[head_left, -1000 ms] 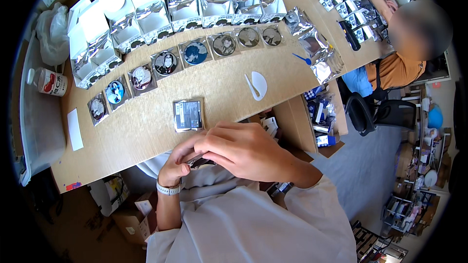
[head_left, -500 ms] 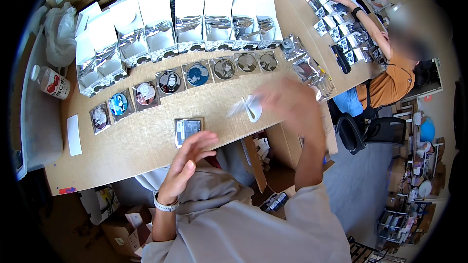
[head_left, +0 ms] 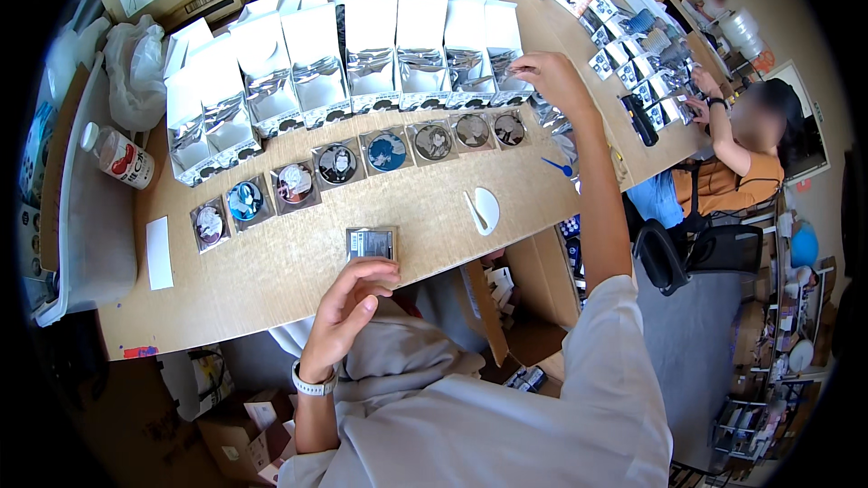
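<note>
My right hand (head_left: 551,77) reaches to the far right, its fingers pinched on what looks like a foil packet (head_left: 524,70) at the rightmost open white box (head_left: 508,68). The packet is mostly hidden by the fingers. My left hand (head_left: 344,312), loosely curved and empty, hovers at the table's near edge. Just beyond its fingertips lies a flat packaged stack (head_left: 372,242) with a printed label. In front of the boxes runs a curved row of round picture badges, among them a blue one (head_left: 386,151), each in a clear sleeve.
Several lidded white boxes (head_left: 325,90) hold silver packets. On the table lie a white oval piece (head_left: 485,210), a blue spoon-like item (head_left: 558,166) and a white card (head_left: 159,253). A bottle (head_left: 117,155) and plastic bin (head_left: 99,208) stand left. A co-worker (head_left: 732,172) sits right.
My right hand has moved from above the white oval piece up to the rightmost box. My left hand stays near the packaged stack. The view has shifted slightly, and the co-worker's arm has drawn back.
</note>
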